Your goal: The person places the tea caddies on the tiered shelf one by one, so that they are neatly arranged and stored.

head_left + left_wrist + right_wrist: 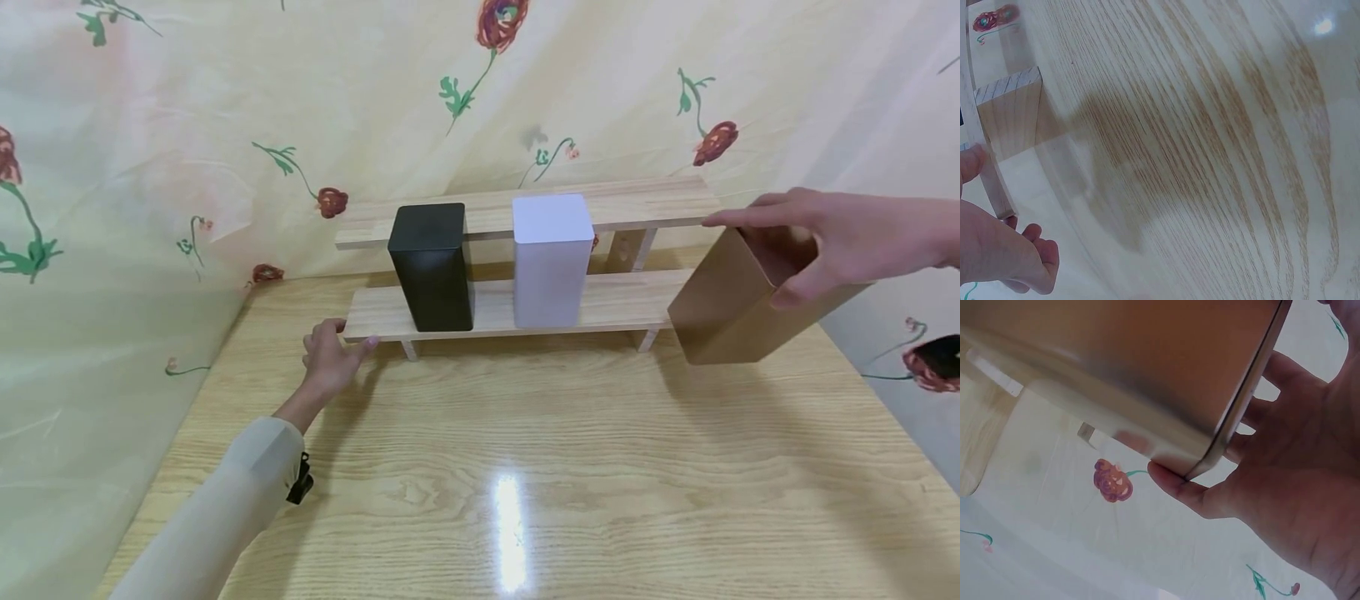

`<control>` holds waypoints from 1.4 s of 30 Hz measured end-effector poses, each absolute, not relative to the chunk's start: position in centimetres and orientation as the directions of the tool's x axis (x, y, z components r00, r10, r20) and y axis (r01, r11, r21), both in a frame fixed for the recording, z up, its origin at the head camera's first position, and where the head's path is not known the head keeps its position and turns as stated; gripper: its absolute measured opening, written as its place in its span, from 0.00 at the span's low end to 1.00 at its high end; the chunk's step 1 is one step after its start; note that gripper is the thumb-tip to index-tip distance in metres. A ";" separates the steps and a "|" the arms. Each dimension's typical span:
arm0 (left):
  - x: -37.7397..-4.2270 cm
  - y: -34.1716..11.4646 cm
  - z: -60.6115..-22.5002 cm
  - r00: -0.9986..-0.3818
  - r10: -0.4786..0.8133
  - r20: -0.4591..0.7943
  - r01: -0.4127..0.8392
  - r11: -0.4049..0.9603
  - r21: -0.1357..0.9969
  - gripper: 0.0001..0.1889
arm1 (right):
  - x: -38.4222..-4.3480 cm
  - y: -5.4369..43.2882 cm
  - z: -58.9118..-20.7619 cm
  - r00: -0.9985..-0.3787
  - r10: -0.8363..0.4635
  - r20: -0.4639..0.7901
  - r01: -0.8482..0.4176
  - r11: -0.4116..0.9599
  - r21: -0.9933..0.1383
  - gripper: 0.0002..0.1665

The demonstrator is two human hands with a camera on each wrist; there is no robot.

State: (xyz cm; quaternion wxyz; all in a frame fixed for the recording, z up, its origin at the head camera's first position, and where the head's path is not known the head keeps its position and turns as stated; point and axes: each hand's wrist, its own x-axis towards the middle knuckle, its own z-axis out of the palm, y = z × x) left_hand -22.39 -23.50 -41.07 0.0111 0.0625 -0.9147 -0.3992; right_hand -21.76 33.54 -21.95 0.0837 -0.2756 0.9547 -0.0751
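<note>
At the right end of a two-tier wooden shelf, my right hand point(832, 237) grips a gold-brown rectangular tin point(716, 308) by its upper end. The tin is tilted and held above the table, with the thumb on one side and the fingers on the other in the right wrist view. My left hand point(330, 358) pinches the left end of the shelf's lower board point(491, 304). A black tin point(442, 287) and a white tin point(551, 279) stand upright on that board, with a gap between them.
Behind the two standing tins runs the upper board point(645, 204) of the shelf. Flower-printed cloth point(390, 100) hangs behind and at both sides. The wood-grain table point(600, 467) extends in front, with a bright light reflection near its front middle.
</note>
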 end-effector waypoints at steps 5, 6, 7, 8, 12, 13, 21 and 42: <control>-22.2 -23.6 -40.9 -0.992 -0.125 -0.031 -0.107 0.672 0.733 0.40 | -23.5 31.8 -21.5 -0.754 -0.655 -0.044 -0.622 0.734 -0.274 0.58; -22.2 -23.6 -40.8 -0.992 -0.124 -0.030 -0.106 0.672 0.733 0.40 | -23.9 31.5 -21.4 -0.732 -0.681 -0.031 -0.645 0.707 -0.291 0.57; -22.2 -23.6 -40.8 -0.992 -0.124 -0.029 -0.106 0.672 0.733 0.41 | -24.3 31.2 -21.3 -0.719 -0.695 -0.027 -0.655 0.690 -0.307 0.56; -22.2 -23.6 -40.8 -0.992 -0.122 -0.026 -0.102 0.673 0.733 0.41 | -24.7 31.0 -21.2 -0.711 -0.703 -0.026 -0.661 0.681 -0.314 0.56; -22.2 -23.6 -40.7 -0.992 -0.125 -0.022 -0.101 0.674 0.732 0.41 | -26.0 30.3 -21.0 -0.713 -0.700 -0.030 -0.657 0.682 -0.320 0.54; -22.2 -23.6 -40.7 -0.992 -0.127 -0.021 -0.102 0.675 0.731 0.41 | -26.3 30.1 -21.0 -0.720 -0.693 -0.036 -0.647 0.690 -0.324 0.53; -22.5 -23.7 -41.0 -0.990 -0.137 -0.028 -0.114 0.673 0.731 0.40 | -27.8 28.5 -20.8 -0.788 -0.595 -0.157 -0.519 0.780 -0.349 0.53; -22.6 -23.4 -41.1 -0.990 -0.140 -0.017 -0.108 0.674 0.730 0.40 | -30.2 27.0 -21.3 -0.770 -0.554 -0.318 -0.408 0.810 -0.422 0.53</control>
